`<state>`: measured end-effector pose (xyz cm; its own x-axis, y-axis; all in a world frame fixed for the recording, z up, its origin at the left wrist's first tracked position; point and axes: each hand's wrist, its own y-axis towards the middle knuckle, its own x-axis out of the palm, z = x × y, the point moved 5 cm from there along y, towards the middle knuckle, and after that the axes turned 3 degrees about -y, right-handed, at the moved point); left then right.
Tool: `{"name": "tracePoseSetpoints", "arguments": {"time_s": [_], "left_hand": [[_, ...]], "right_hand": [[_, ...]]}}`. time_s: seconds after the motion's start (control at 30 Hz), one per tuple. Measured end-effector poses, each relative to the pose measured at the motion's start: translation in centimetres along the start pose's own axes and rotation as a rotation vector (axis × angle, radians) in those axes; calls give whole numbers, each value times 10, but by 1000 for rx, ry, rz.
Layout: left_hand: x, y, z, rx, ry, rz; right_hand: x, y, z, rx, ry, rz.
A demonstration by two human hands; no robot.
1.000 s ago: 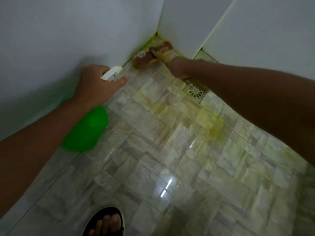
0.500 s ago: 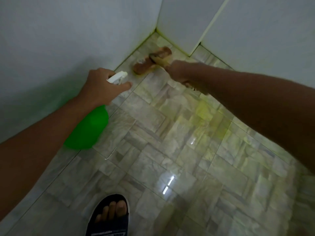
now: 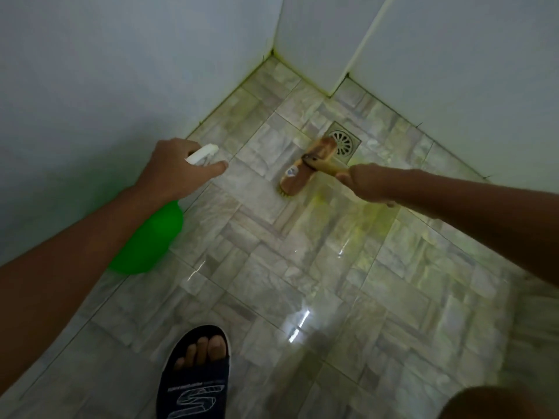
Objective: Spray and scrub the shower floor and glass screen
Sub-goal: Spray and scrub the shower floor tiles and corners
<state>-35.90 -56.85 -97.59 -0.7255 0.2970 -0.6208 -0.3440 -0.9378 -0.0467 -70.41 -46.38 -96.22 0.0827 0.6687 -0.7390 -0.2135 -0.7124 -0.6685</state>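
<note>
My left hand (image 3: 174,170) grips the white trigger head of a green spray bottle (image 3: 148,240), whose round body hangs below my wrist near the left wall. My right hand (image 3: 360,181) is closed on the handle of a wooden scrub brush (image 3: 305,170). The brush head lies bristles-down on the tiled shower floor (image 3: 272,282), just left of the metal drain (image 3: 344,142). Yellow-green cleaner streaks the wet tiles around the brush and along the wall joints.
White walls meet in a corner (image 3: 272,52) at the top, with a second wall step (image 3: 341,83) to its right. My foot in a dark slide sandal (image 3: 196,376) stands on the tiles at the bottom centre. No glass screen shows.
The brush has been pulled back from the far corner toward me and now lies beside the drain. My left hand with the bottle has barely shifted. The view has tilted down, showing more of my foot.
</note>
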Motion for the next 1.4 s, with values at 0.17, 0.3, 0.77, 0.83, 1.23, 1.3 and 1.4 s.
{"name": "tracePoseSetpoints", "arguments": {"time_s": [0.17,0.3,0.77,0.83,1.23,1.3,1.4], "left_hand": [[11,-8,6,72,87,-58],[10,-13,14,114,104,-78],[99,-31,95,287,8,-310],[113,-35,108,318,12,-356],[161,-34,133,219,119,-454],[160,-32,135,217,129,-420],[157,-25,135,213,148,-344]], "right_hand": [[-26,62,-58,59,222,97],[1,24,-88,31,384,155],[121,-160,-40,532,1136,127],[138,-184,-38,601,1169,81],[174,-205,-26,607,1026,-38],[179,-200,-19,618,1006,-36],[181,-198,-8,593,950,-72]]}}
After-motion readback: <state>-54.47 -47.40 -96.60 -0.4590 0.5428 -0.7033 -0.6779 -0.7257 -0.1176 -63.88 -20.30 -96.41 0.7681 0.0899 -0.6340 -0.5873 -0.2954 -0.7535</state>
